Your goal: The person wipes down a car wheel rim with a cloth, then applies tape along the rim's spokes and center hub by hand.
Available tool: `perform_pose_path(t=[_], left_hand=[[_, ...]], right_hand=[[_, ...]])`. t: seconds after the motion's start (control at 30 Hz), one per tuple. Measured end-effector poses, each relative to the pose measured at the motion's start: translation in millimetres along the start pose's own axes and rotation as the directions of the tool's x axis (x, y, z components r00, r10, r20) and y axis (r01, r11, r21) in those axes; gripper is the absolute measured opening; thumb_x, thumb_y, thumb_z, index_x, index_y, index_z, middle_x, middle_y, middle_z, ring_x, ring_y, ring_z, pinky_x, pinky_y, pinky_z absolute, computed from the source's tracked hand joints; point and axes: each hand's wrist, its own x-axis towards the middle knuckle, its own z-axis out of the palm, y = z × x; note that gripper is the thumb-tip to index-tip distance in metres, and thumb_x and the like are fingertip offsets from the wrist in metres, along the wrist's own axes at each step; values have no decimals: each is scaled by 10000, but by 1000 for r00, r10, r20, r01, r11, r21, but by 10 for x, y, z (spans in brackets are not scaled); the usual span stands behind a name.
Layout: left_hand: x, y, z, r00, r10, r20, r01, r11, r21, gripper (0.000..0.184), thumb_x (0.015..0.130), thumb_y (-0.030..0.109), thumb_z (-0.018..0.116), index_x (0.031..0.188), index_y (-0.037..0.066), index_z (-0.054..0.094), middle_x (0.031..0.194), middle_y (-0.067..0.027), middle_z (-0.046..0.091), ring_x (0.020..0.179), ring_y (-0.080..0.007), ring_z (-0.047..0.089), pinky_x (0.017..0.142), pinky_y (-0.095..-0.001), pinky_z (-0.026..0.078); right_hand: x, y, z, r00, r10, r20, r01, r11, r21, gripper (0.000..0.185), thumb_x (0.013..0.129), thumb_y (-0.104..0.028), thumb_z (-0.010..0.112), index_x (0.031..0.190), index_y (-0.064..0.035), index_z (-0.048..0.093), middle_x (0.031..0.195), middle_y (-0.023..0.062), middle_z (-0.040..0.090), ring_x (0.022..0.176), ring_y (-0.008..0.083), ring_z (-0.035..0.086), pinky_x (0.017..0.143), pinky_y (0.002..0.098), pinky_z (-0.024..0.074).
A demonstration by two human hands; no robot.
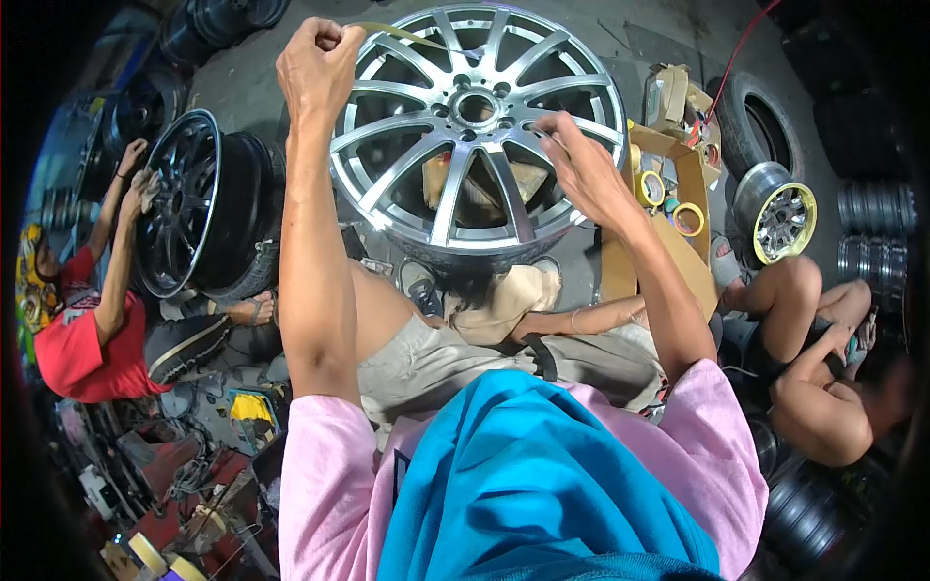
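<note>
A silver multi-spoke alloy wheel rim (pixel 449 194) lies face up in front of my knees. My left hand (pixel 320 63) is closed in a pinch at the rim's upper left. It holds one end of a narrow yellowish strip of tape (pixel 402 35). The strip stretches right, over the rim's upper spokes, and its far end reaches a spoke near the top. Over the rim's right-hand spokes is my right hand (pixel 584 167), its fingers partly stretched and nothing visible in them. Whether its fingertips touch the metal I cannot tell.
A cardboard box (pixel 661 247) with several tape rolls (pixel 687 220) stands to the right. Beyond it are a tire (pixel 765 116) and a small yellow-lipped wheel (pixel 783 223). At left, a person in red (pixel 92 339) handles a black wheel (pixel 179 205). Another person (pixel 823 358) crouches at right.
</note>
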Motion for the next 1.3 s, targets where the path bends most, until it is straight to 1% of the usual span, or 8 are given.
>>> perform_pose_path(t=[0.13,0.33,0.5,0.6,0.8,0.87,0.97,1.3], left_hand=[[-147,73,-76,991,132,20,-128,979,-158,260,929,174,716,1144,29,735,1119,-75,732,932,-145,703,828,-286,562],[-274,-6,-536,998,8,69,19,927,-375,231,952,60,560,1007,16,780,780,18,706,728,-62,626,684,-230,502],[-336,-234,-663,998,-56,-12,39,819,-573,238,1016,66,529,1057,2,754,787,-2,635,711,-82,638,697,-256,574],[-380,-206,-585,970,-204,130,241,775,-584,250,1049,119,517,1123,9,729,738,18,559,623,-83,605,591,-255,562],[-461,-217,-151,969,-73,234,160,911,-381,291,1071,279,571,1154,49,728,707,31,540,586,-57,523,549,-242,448],[-530,-256,24,979,18,205,70,908,-412,313,1060,307,603,1094,28,742,750,-4,623,672,-85,578,614,-282,480],[-549,-15,-9,810,-79,582,195,971,-140,321,1006,318,684,1048,8,756,865,-137,741,798,-172,665,735,-347,534],[-902,39,437,660,126,741,-86,992,-92,194,925,155,686,1050,25,759,963,-242,738,957,-413,714,859,-491,554]], right_hand=[[438,26,176,999,-38,32,40,997,-68,248,1092,-199,497,1263,-39,578,1004,258,682,969,473,651,851,502,502],[404,282,295,986,-136,93,150,974,-170,229,1055,-214,578,1169,-38,670,1105,206,685,1058,407,634,888,472,500],[231,270,380,993,2,118,20,982,-188,314,1002,-271,682,1201,-30,697,1018,190,597,958,387,628,859,463,498],[236,280,422,992,-73,104,90,981,-173,288,985,-231,701,1189,-29,730,1011,187,587,940,368,627,839,449,501],[272,161,494,995,2,97,23,968,-250,296,949,-177,721,1188,-6,750,987,191,612,901,361,639,837,435,507],[286,153,500,995,5,97,20,968,-250,298,944,-174,722,1190,-8,752,984,193,625,901,362,644,841,435,508],[287,155,538,996,10,84,10,972,-234,288,938,-176,724,1171,-10,754,989,197,641,915,366,652,847,440,509],[288,112,536,993,88,82,-66,969,-239,272,937,-205,728,1119,-5,759,982,188,633,920,377,657,843,446,510]])
